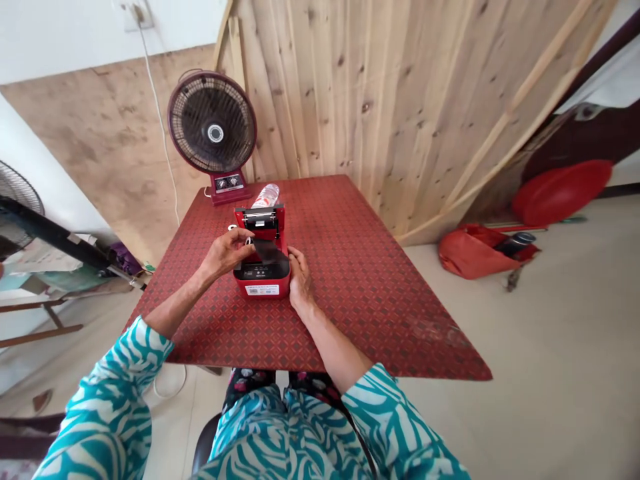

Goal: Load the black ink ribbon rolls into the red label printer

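Observation:
A red and black label printer (264, 285) sits on the table with its lid (260, 217) raised. A white printed sticker (263, 290) is on its front face. At the printer's open left side is my left hand (226, 253), thumb and forefinger pinched at a small white ring-like piece (249, 242). A dark sheet or flap (270, 255) shows beside those fingertips; its exact kind I cannot tell. Against the printer's right side, my right hand (301, 277) is closed along the casing and steadies it. The printer's inside is mostly hidden by the dark sheet.
The red patterned table (360, 280) carries a dark red fan (213, 127) at the back left and a clear plastic bottle (267, 195) lying behind the printer. A red bag (470, 250) lies on the floor at right. A wooden wall (375, 87) stands behind the table.

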### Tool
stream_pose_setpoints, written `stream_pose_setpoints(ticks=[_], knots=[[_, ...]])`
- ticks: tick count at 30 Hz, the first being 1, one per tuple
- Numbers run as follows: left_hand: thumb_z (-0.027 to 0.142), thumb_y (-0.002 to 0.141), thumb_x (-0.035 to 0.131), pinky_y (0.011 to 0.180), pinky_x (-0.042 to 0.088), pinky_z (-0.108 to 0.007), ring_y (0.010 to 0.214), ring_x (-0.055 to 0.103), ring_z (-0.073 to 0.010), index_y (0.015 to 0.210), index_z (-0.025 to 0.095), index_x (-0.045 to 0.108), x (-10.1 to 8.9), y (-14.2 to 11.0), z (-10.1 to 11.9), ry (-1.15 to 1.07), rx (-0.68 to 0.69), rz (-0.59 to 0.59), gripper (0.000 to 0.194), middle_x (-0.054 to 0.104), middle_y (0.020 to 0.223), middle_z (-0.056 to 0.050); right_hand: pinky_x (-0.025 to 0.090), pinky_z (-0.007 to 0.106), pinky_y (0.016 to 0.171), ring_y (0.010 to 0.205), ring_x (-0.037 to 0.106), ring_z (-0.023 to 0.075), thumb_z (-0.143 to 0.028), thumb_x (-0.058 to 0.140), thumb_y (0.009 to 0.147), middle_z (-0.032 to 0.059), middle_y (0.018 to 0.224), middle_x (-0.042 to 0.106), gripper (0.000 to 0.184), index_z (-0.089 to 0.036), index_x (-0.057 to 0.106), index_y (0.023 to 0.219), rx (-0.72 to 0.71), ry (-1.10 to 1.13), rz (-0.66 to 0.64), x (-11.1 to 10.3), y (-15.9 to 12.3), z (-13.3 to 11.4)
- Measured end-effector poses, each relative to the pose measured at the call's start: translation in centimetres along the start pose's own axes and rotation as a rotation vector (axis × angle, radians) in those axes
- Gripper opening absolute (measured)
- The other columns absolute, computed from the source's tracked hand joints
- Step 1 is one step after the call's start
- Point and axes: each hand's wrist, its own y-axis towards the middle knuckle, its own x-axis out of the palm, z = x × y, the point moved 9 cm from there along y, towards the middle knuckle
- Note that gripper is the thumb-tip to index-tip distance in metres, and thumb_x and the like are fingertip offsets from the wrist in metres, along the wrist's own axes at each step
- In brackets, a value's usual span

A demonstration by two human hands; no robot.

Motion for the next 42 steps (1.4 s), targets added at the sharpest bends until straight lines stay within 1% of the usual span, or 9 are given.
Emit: stream_pose_setpoints(ticks=[4,11,16,20,23,32,35,39,42], knots=[[0.035,0.078,0.069,0.088,0.051,-0.032,0.092,0.069,-0.0194,0.101,0.021,0.068,0.8,0.8,-0.6,0.273,0.011,-0.065,0.027,0.075,0.099,-0.003,0.046,0.040,0.099,0.110,0.058,0.0211,-0.047,0.058,0.083,0.0020,0.109,0.070,0.032,-0.028,0.070,0.106,0.049,0.002,-0.012,0.2,-0.1,0.1],[0.024,0.072,0.071,0.084,0.051,-0.030,0.091,0.071,-0.0215,0.093,0.021,0.069,1.3,2.4,1.0,0.539,-0.011,-0.237,0.021,0.076,0.094,-0.002,0.041,0.043,0.106,0.111,0.058,0.0214,-0.044,0.056,0.083,0.0024,0.112,0.068,0.031,-0.027,0.070,0.105,0.049,-0.003,0.001,0.3,-0.1,-0.3],[0.028,0.065,0.075,0.079,0.052,-0.029,0.084,0.069,-0.0211,0.083,0.021,0.070,1.8,3.7,1.7,0.566,0.026,-0.369,0.020,0.074,0.084,-0.001,0.041,0.043,0.106,0.109,0.058,0.0213,-0.045,0.058,0.082,0.0023,0.110,0.069,0.032,-0.027,0.071,0.104,0.033,-0.007,0.010,0.2,-0.1,-0.6],[0.031,0.067,0.072,0.076,0.053,-0.030,0.079,0.068,-0.0197,0.086,0.020,0.071,1.1,3.0,1.1,0.401,-0.007,-0.313,0.022,0.073,0.083,-0.001,0.042,0.043,0.105,0.105,0.059,0.0213,-0.044,0.059,0.081,0.0017,0.106,0.070,0.030,-0.027,0.071,0.102,0.056,-0.008,0.015,0.3,-0.1,-0.6],[0.027,0.070,0.067,0.076,0.053,-0.031,0.078,0.068,-0.0201,0.089,0.019,0.073,0.4,2.5,0.8,0.422,-0.023,-0.228,0.021,0.074,0.086,-0.003,0.042,0.043,0.105,0.106,0.059,0.0214,-0.043,0.058,0.081,0.0018,0.108,0.070,0.030,-0.028,0.072,0.102,0.055,-0.007,0.023,0.3,-0.2,-0.8],[0.026,0.066,0.077,0.090,0.048,-0.037,0.100,0.067,-0.0312,0.072,0.024,0.075,3.4,4.0,1.6,0.915,0.099,-0.415,0.007,0.076,0.086,-0.005,0.042,0.043,0.104,0.106,0.059,0.0214,-0.044,0.059,0.080,0.0014,0.105,0.070,0.029,-0.027,0.072,0.101,0.057,-0.001,0.020,0.2,-0.1,-0.8],[0.028,0.067,0.077,0.086,0.048,-0.034,0.095,0.069,-0.0290,0.075,0.024,0.076,3.3,3.9,1.2,0.856,0.100,-0.438,0.010,0.075,0.084,-0.004,0.042,0.043,0.104,0.106,0.059,0.0215,-0.044,0.059,0.080,0.0018,0.106,0.070,0.030,-0.027,0.072,0.101,0.072,-0.006,0.021,0.2,-0.1,-0.6],[0.038,0.078,0.067,0.079,0.050,-0.030,0.084,0.069,-0.0221,0.094,0.023,0.077,2.5,3.1,1.0,0.660,0.103,-0.432,0.023,0.076,0.088,-0.002,0.043,0.042,0.103,0.108,0.059,0.0221,-0.044,0.059,0.080,0.0025,0.107,0.070,0.031,-0.026,0.071,0.102,0.074,-0.009,0.008,0.2,-0.1,-0.7],[0.036,0.080,0.066,0.085,0.049,-0.031,0.092,0.069,-0.0236,0.101,0.021,0.075,2.7,3.0,1.2,0.770,0.119,-0.444,0.028,0.076,0.097,-0.004,0.043,0.043,0.103,0.108,0.059,0.0221,-0.044,0.059,0.079,0.0025,0.107,0.070,0.032,-0.026,0.070,0.102,0.080,-0.009,0.000,0.2,-0.1,-0.8]])
